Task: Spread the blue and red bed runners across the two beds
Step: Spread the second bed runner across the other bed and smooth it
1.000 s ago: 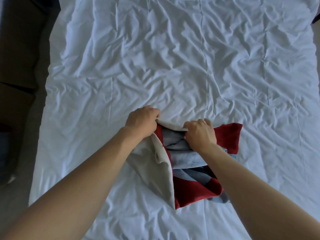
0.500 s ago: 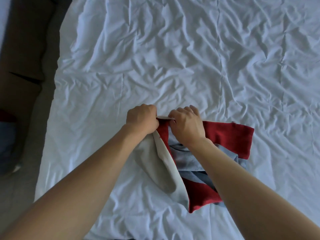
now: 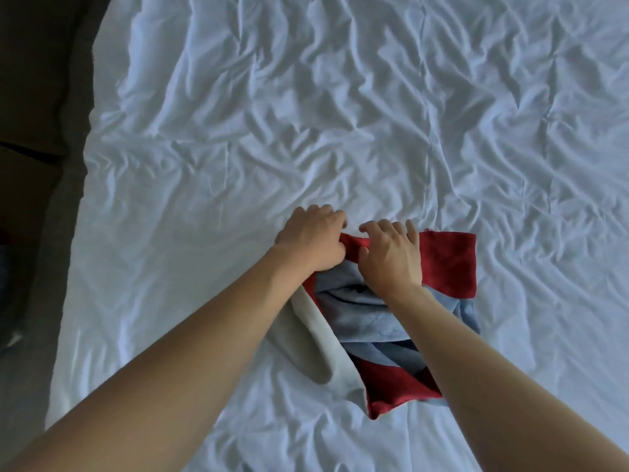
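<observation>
Hands meet at the far edge of a folded bed runner (image 3: 401, 321) lying on the near half of a bed (image 3: 306, 114), a little toward the bed's right side and well in from both side edges. The left hand (image 3: 311, 241) has its fingers curled under, knuckles up, gripping the runner's far left corner where a fold of red cloth bunches against the thumb side. The right hand (image 3: 391, 258) sits just beside it, nearly touching, with fingers bent over the far edge of the red layer and the thumb tucked against the cloth, so it too pinches the runner rather than lying flat. Both forearms reach in from the bed's near edge and cross over the bundle.

The runner is still folded into a rough, crumpled square. A red panel shows to the right of the right hand, a blue layer lies rumpled below both wrists, another red piece points toward the near edge, and a pale off-white underside curls out along the left of the bundle. The bed is covered with a white, heavily wrinkled sheet. Beyond the bed's left edge lies dark floor (image 3: 37, 233).
</observation>
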